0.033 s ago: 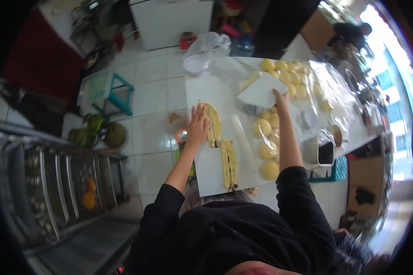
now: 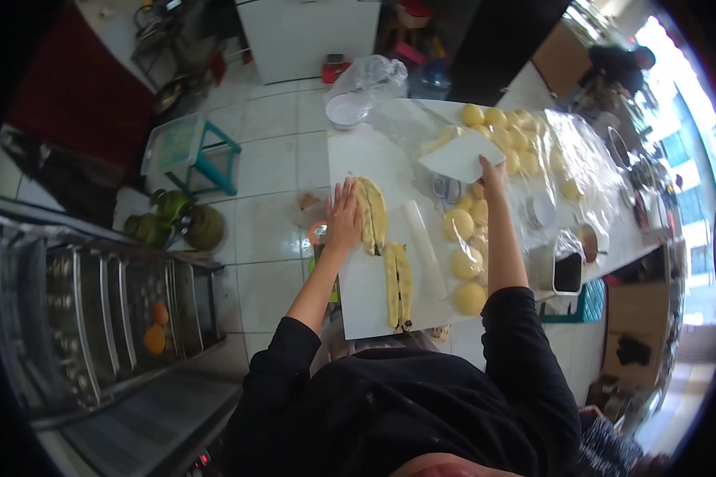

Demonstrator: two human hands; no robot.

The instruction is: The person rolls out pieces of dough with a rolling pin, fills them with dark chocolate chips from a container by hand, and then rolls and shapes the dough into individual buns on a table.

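My left hand [image 2: 344, 219] lies open with its fingers stretched out, against the left side of a filled dough strip [image 2: 371, 215] on the white table. Nearer to me rests a second dough strip [image 2: 398, 286], split lengthwise by a dark line. My right hand [image 2: 492, 168] is closed on the edge of a thin white board [image 2: 458, 157], held tilted over the table. Below and beyond that board are round yellow dough balls [image 2: 458, 226], several under clear plastic. A pale rolling pin [image 2: 426, 248] lies between the strips and the balls.
A clear plastic sheet [image 2: 585, 155] covers the table's right part. A metal tin [image 2: 566, 270] stands at the right edge, and a white bowl [image 2: 347, 110] at the far left corner. Left on the floor are a teal-legged stool [image 2: 215, 163], green gas cylinders [image 2: 167, 211] and a tray rack [image 2: 119, 318].
The whole scene has shifted slightly to the right in the picture. Both hands keep their places, the left by the dough strip, the right on the white board.
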